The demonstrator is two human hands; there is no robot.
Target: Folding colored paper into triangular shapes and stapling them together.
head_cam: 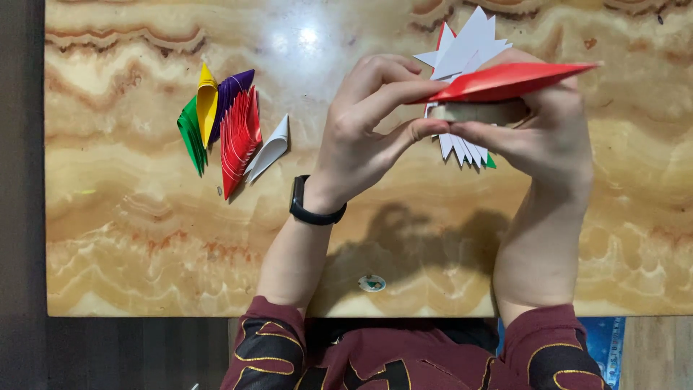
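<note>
Both hands hold a paper model (469,50) of folded white, red and green pieces above the table. My left hand (368,126), with a black wristband, pinches a long red folded paper piece (516,79) against the model with its fingertips. My right hand (545,130) cups the model from the right and below. White pointed tips stick out above and below the fingers; the model's middle is hidden by the fingers.
A row of folded paper pieces lies on the marble-patterned table (130,231) at the left: green (191,133), yellow (206,105), purple (232,90), red (240,137), white (271,148). A small round sticker (372,283) sits near the front edge.
</note>
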